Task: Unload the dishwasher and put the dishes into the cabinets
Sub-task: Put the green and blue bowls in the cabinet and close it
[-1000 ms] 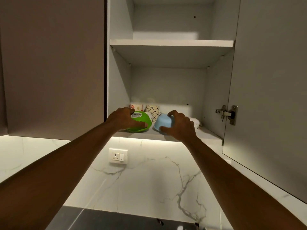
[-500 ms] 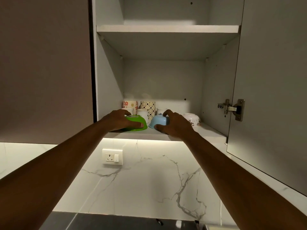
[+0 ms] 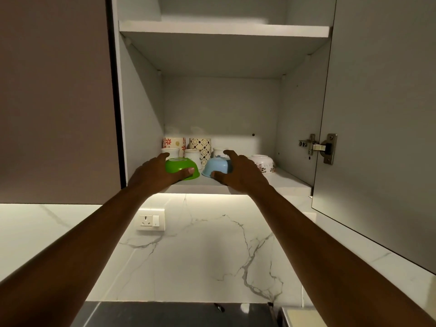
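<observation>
On the lower cabinet shelf (image 3: 290, 182), the left hand (image 3: 153, 174) cups an inverted green plastic bowl (image 3: 180, 166), thumb across its near wall. At its 3 o'clock the right hand (image 3: 240, 173) curls round an inverted pale-blue plastic bowl (image 3: 215, 167). Both bowls sit rim-down near the shelf's front edge, just beside each other. At 12 o'clock stand patterned ceramic cups (image 3: 199, 145) and plain white cups (image 3: 192, 155); at 3 o'clock lies an inverted white floral bowl (image 3: 263, 162). The upper shelf (image 3: 224, 29) shows nothing on its visible edge. Judged progress: several dishes shelved, these two nearly released; the dishwasher is out of view, so the remainder cannot be told.
</observation>
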`<state>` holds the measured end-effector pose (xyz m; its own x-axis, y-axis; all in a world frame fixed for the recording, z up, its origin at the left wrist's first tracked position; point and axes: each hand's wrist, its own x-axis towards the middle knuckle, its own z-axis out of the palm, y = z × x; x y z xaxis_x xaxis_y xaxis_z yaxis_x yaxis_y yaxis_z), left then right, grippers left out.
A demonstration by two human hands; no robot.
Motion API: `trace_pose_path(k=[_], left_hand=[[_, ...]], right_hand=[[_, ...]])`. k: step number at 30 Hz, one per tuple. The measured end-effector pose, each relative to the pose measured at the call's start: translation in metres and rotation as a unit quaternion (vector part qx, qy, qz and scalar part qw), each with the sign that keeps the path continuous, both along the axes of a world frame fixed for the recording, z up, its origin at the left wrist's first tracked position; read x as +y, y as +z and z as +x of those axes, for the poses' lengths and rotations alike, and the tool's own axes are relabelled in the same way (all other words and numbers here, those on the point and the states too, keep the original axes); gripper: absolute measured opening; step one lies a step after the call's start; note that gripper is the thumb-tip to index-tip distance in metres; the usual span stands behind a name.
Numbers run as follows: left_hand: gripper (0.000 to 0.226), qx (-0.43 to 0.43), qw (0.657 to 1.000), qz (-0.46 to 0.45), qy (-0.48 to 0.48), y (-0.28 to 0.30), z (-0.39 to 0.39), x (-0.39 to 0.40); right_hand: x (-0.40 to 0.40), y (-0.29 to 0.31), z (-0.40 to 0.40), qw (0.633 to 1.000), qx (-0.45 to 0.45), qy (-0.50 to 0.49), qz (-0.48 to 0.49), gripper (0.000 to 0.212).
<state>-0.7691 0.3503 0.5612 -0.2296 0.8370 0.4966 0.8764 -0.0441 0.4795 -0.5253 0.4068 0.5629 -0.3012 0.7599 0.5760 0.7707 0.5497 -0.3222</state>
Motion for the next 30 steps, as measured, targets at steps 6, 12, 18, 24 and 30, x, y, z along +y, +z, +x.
trace_pose_path(k=[6, 12, 18, 24, 30], left_hand=[[0.111, 0.053, 0.997, 0.05, 0.035, -0.006, 0.008, -0.022], [0.093, 0.065, 0.994, 0.093, 0.0, -0.018, 0.014, -0.063], [0.087, 0.111, 0.987, 0.117, -0.015, -0.031, 0.016, -0.109], [0.082, 0.115, 0.985, 0.118, -0.053, -0.033, 0.006, -0.152], [0.075, 0.141, 0.98, 0.132, -0.053, -0.052, -0.009, -0.21]], right_hand=[[-0.01, 0.0, 0.001, 0.999, 0.046, -0.001, 0.014, 0.087], [-0.026, -0.005, 0.004, 0.996, 0.065, 0.016, 0.062, 0.081], [-0.061, -0.033, 0.017, 0.975, 0.061, 0.04, 0.21, 0.057], [-0.115, -0.055, 0.034, 0.961, 0.048, 0.014, 0.271, 0.046], [-0.183, -0.061, 0.054, 0.975, 0.103, -0.047, 0.193, 0.054]])
